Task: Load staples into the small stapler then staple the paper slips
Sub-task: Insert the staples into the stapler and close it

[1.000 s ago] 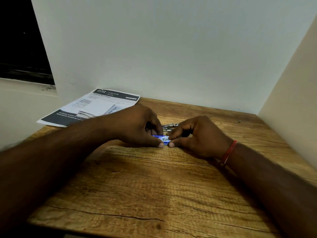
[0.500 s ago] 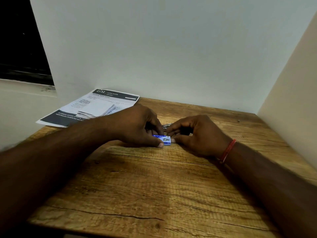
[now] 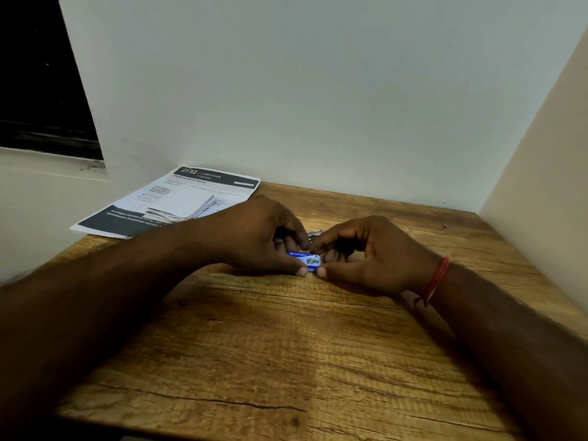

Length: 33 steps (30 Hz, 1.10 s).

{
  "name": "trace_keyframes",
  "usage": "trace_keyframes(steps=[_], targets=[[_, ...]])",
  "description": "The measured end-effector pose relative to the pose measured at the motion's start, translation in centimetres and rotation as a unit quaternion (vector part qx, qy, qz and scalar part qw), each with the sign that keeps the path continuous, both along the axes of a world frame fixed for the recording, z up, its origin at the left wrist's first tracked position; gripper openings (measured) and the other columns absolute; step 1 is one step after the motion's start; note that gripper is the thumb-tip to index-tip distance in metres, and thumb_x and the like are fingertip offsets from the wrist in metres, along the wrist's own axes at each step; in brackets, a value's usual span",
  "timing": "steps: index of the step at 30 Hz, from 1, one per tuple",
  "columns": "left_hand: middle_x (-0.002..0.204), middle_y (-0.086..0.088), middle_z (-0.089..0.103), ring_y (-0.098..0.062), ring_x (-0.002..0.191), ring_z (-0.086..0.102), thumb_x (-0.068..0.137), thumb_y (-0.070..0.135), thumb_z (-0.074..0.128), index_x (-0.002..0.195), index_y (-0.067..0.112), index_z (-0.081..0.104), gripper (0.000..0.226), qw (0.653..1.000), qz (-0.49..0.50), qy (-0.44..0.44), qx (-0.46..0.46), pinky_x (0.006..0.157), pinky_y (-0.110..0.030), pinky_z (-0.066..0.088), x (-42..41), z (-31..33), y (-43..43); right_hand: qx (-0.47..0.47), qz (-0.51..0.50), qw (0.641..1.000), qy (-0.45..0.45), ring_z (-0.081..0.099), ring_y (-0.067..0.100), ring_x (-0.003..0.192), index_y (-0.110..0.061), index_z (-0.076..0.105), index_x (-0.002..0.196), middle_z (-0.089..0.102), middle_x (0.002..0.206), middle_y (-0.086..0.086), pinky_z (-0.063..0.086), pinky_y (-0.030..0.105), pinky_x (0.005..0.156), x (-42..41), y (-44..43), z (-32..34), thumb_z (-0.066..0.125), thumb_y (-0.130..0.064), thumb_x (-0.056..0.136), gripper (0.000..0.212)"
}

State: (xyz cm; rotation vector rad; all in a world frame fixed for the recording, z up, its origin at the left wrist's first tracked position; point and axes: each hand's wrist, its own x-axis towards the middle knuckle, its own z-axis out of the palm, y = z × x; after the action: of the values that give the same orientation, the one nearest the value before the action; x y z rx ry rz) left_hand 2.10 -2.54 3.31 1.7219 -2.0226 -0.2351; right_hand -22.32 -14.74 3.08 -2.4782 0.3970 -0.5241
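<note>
Staple box (image 3: 307, 260) pinched in hands (image 3: 254, 237) (image 3: 378, 256), stapler (image 3: 315, 233) mostly hidden

We see the wooden table (image 3: 286, 361) spreading under the grip and toward us, its grain running across and a long dark crack well nearer than the grip. Left of the grip and farther back lies a printed sheet (image 3: 222, 186) with a dark header reading "2732 LIVING ROOM". Right of the grip is a red thread band (image 3: 437, 278). Behind the grip stands a pale wall (image 3: 318, 90), far left a dark window (image 3: 38, 74), and far right a cream side wall (image 3: 541, 170).
</note>
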Motion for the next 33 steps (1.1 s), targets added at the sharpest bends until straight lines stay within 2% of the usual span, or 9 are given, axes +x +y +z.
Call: trace_keyframes(steps=[2,7,12,14,16,19,24,27,33], targets=[[0.092,0.012,0.081,0.003,0.076,0.074,0.076,0.046,0.103,0.117,0.031,0.084,0.047,1.000,0.005,0.027,0.008,0.069,-0.010,0.056,-0.2,0.0,0.0,-0.006,-0.006,1.000,-0.002,0.079,0.011,0.082,-0.032,0.088,0.111,0.084,0.092,-0.010,0.069,0.042,0.080,0.3,0.1,-0.3,0.100,-0.030,0.081,0.032],[0.097,0.016,0.082,-0.001,0.079,0.076,0.071,0.050,0.105,0.127,0.036,0.076,0.065,0.998,0.004,0.059,0.012,0.071,-0.016,0.059,-0.3,0.2,0.1,-0.025,-0.009,1.000,-0.007,0.079,0.011,0.080,-0.027,0.089,0.109,0.084,0.091,-0.008,0.068,0.034,0.076,0.2,-0.3,-0.2,0.100,-0.027,0.081,0.030],[0.096,0.011,0.082,-0.008,0.074,0.069,0.080,0.061,0.090,0.127,0.034,0.077,0.056,0.989,0.030,0.123,-0.077,0.070,-0.021,0.053,0.5,0.6,-0.2,-0.048,-0.098,0.991,-0.073,0.076,0.012,0.082,-0.029,0.089,0.106,0.085,0.093,-0.008,0.059,0.028,0.070,-1.8,-2.9,1.3,0.097,-0.026,0.084,0.023],[0.094,0.011,0.081,-0.015,0.078,0.072,0.080,0.066,0.084,0.125,0.034,0.078,0.056,0.984,0.048,0.132,-0.107,0.072,-0.023,0.054,1.2,0.6,-0.3,-0.050,-0.205,0.971,-0.113,0.072,0.007,0.074,-0.030,0.088,0.098,0.083,0.086,-0.007,0.053,0.022,0.067,-3.1,-5.3,1.4,0.096,-0.027,0.084,0.017],[0.093,0.013,0.081,-0.013,0.076,0.071,0.079,0.067,0.083,0.121,0.033,0.080,0.053,0.982,0.063,0.127,-0.127,0.070,-0.017,0.053,1.8,0.2,-0.5,-0.043,-0.331,0.936,-0.111,0.071,0.004,0.075,-0.027,0.087,0.092,0.081,0.084,-0.009,0.053,0.022,0.074,-5.1,-8.5,0.8,0.095,-0.025,0.082,0.013],[0.091,0.015,0.081,-0.002,0.070,0.067,0.079,0.065,0.085,0.115,0.034,0.082,0.048,0.981,0.074,0.133,-0.123,0.069,-0.018,0.052,2.2,-0.4,-1.2,-0.020,-0.494,0.866,-0.076,0.078,0.019,0.096,-0.024,0.086,0.090,0.083,0.094,-0.003,0.062,0.035,0.094,-9.2,-12.8,-0.5,0.092,-0.026,0.076,0.016],[0.089,0.011,0.082,-0.010,0.071,0.069,0.085,0.051,0.092,0.109,0.032,0.084,0.031,0.978,0.088,0.136,-0.134,0.073,-0.026,0.052,2.4,-1.2,-2.3,0.002,-0.626,0.779,-0.030,0.077,0.036,0.108,-0.025,0.087,0.101,0.084,0.114,0.008,0.064,0.043,0.100,-14.0,-16.1,-2.5,0.088,-0.028,0.077,0.025],[0.089,0.007,0.082,-0.018,0.078,0.073,0.086,0.048,0.093,0.105,0.031,0.086,0.027,0.976,0.093,0.139,-0.140,0.074,-0.026,0.052,2.0,-1.5,-2.7,0.010,-0.639,0.768,-0.039,0.080,0.036,0.100,-0.028,0.087,0.098,0.085,0.109,0.006,0.067,0.047,0.096,-14.6,-17.2,-3.4,0.090,-0.036,0.073,0.027],[0.087,0.005,0.083,0.000,0.068,0.066,0.087,0.041,0.095,0.098,0.029,0.087,0.018,0.977,0.089,0.140,-0.135,0.064,-0.012,0.048,1.3,-1.8,-3.1,-0.001,-0.626,0.779,-0.039,0.077,0.035,0.109,-0.028,0.088,0.105,0.084,0.114,0.005,0.064,0.044,0.100,-14.8,-17.6,-3.6,0.093,-0.041,0.081,0.028]])
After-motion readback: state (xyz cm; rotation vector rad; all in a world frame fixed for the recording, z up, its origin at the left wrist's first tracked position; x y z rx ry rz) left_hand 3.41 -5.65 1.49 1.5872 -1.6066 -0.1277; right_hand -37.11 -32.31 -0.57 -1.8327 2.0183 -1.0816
